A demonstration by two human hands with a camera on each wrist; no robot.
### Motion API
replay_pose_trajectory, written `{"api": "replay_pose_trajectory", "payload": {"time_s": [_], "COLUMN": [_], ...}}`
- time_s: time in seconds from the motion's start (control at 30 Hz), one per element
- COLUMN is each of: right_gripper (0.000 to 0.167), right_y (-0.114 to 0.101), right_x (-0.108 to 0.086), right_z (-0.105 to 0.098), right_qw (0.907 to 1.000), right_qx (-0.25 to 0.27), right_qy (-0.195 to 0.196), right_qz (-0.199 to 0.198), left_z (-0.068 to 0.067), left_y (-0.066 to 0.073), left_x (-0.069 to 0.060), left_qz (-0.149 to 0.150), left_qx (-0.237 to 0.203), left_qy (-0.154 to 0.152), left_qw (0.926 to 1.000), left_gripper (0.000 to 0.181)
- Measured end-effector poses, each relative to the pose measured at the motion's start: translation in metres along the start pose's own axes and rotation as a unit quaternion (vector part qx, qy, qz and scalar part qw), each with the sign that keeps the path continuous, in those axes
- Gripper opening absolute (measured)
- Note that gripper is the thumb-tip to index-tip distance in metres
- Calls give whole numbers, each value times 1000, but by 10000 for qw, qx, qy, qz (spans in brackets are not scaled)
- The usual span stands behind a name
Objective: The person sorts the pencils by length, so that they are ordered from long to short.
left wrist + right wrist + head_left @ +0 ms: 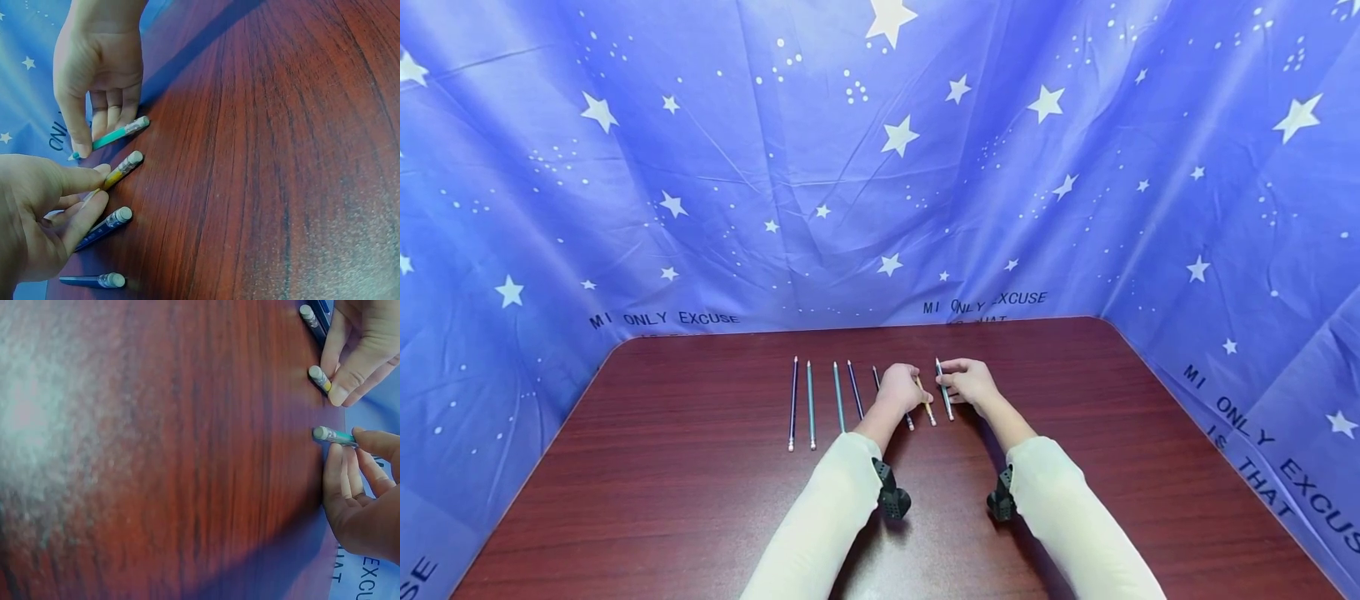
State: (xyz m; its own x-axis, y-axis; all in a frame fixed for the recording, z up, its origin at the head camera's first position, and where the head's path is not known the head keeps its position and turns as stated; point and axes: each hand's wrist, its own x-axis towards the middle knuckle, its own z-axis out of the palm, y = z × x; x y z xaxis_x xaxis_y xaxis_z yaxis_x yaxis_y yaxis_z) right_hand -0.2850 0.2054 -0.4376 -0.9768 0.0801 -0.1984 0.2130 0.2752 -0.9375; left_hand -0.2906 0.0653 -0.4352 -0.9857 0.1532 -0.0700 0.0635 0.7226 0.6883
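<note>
My left hand pinches a yellow pencil between thumb and fingers, its white eraser end pointing toward me. Just to the right, my right hand holds a green pencil between thumb and fingers, eraser end also toward me. In the left wrist view a dark blue pencil lies beside the left hand, partly covered by it. Another dark pencil lies beyond that one. In the right wrist view both held pencils show their eraser ends close to the table.
Left of my hands, a dark pencil, a teal pencil, a second teal pencil and a dark blue pencil lie in a spaced row on the reddish-brown table. A blue star-printed curtain hangs behind.
</note>
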Motion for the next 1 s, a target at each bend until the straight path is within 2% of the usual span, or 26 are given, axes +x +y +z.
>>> {"api": "replay_pose_trajectory", "payload": {"time_s": [0.3,0.53,0.67,0.8,0.9,1.0], "right_gripper": [35,30,27,25,23,23], "right_y": [2,6,8,8,7,7], "right_x": [3,5,7,8,9,9], "right_z": [4,9,12,13,13,14], "right_qw": [9992,9973,9946,9867,9773,9722], "right_qx": [-367,-553,-831,-1401,-1863,-2077], "right_qy": [167,475,602,825,1009,1076], "right_qz": [-82,-120,-122,-56,21,73], "left_z": [-2,-3,-3,-4,-3,-2], "left_y": [2,4,4,4,4,3], "left_x": [-1,-1,-1,0,0,0], "left_qz": [-29,-72,-60,-7,10,7], "left_qx": [86,138,147,145,145,177], "left_qy": [-53,-113,-146,-125,-115,-125], "left_qw": [9999,9998,9998,9998,9998,9998], "left_gripper": [53,52,53,53,53,53]}}
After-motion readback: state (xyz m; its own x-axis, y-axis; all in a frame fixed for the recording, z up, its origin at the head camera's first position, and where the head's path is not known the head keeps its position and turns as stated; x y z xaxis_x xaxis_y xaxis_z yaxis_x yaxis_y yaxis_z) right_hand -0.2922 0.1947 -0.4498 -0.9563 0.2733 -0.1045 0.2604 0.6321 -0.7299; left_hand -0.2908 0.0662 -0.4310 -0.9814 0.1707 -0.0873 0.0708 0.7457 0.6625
